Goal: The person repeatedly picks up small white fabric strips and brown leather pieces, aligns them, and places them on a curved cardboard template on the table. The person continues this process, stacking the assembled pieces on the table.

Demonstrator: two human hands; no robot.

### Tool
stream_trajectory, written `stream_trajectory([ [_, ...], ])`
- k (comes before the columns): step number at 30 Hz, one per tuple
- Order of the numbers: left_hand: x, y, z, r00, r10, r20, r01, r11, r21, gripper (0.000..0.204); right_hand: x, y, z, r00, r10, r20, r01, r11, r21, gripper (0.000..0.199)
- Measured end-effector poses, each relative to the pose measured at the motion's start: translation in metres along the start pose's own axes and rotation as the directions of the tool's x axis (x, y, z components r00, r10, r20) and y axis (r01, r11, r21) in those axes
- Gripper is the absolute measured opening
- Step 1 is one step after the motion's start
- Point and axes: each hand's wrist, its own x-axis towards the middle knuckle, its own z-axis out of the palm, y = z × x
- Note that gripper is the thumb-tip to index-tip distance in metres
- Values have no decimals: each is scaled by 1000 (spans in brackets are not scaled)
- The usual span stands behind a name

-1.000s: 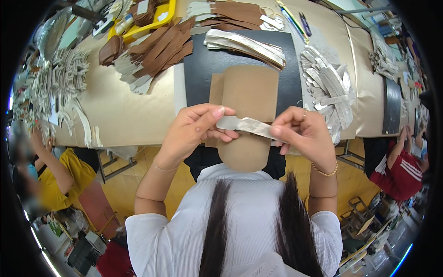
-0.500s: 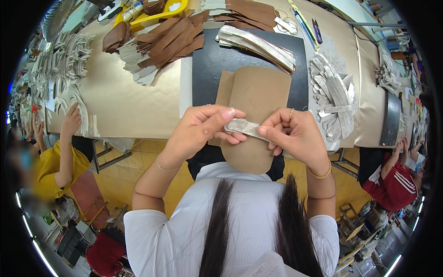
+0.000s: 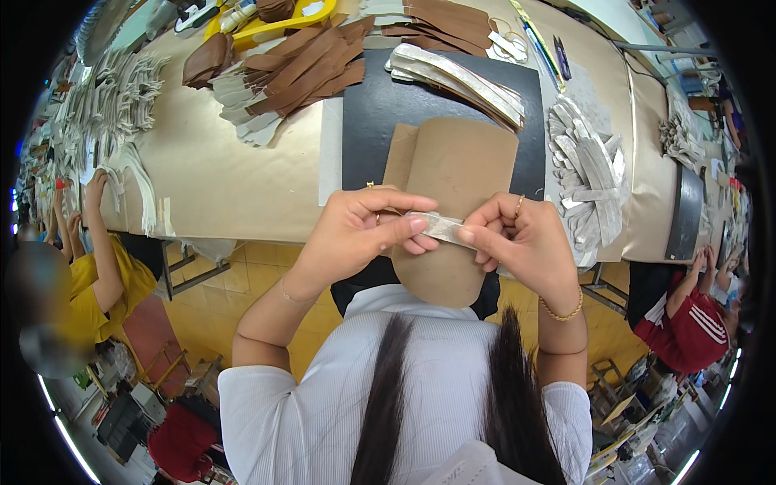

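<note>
Between both hands I hold a short, pale grey strip with a mottled surface (image 3: 443, 228). My left hand (image 3: 364, 230) pinches its left end between thumb and fingers. The other end sits in the pinch of my right hand (image 3: 521, 246). Beneath the strip lies a rounded tan board (image 3: 462, 166), which reaches over the table's near edge toward me. The board rests partly on a black mat (image 3: 372, 109). Just beyond it, a stack of long whitish strips with brown undersides (image 3: 461, 81) lies slanted on the mat.
A loose heap of grey-white strips (image 3: 586, 182) is right of the mat. Brown strips (image 3: 311, 69) lie fanned out to the left, near a yellow tray (image 3: 279, 28). Purple-handled snips (image 3: 562, 58) lie at the far right. Co-workers in yellow (image 3: 121, 279) and red (image 3: 687, 327) sit either side.
My left thumb and fingers have slid along the strip toward my right hand, covering more of its left end. The co-worker in yellow has lowered an arm at the left.
</note>
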Motion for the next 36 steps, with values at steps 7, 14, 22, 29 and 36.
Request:
stream_trajectory([
  [7, 6, -6, -3, 998, -66, -2, 66, 998, -25, 22, -7, 18, -14, 1000, -6, 16, 3, 988, 153, 16],
  [14, 9, -13, -5, 999, -50, 2, 50, 999, 2, 24, -4, 22, -12, 999, -32, -33, 34, 996, 81, 23],
  [22, 12, -25, -9, 997, 81, 0, -81, 996, -40, 27, -5, 25, -16, 993, -85, -78, 55, 943, -328, 25],
  [29, 10, -41, -16, 992, 128, -9, -128, 978, -164, 38, -15, 72, -34, 999, 45, -11, -42, 984, 174, 29],
  [36, 7, -55, -22, 989, 147, -14, -146, 962, -232, 41, -17, 82, -38, 1000, 11, -12, -4, 897, 441, 25],
])
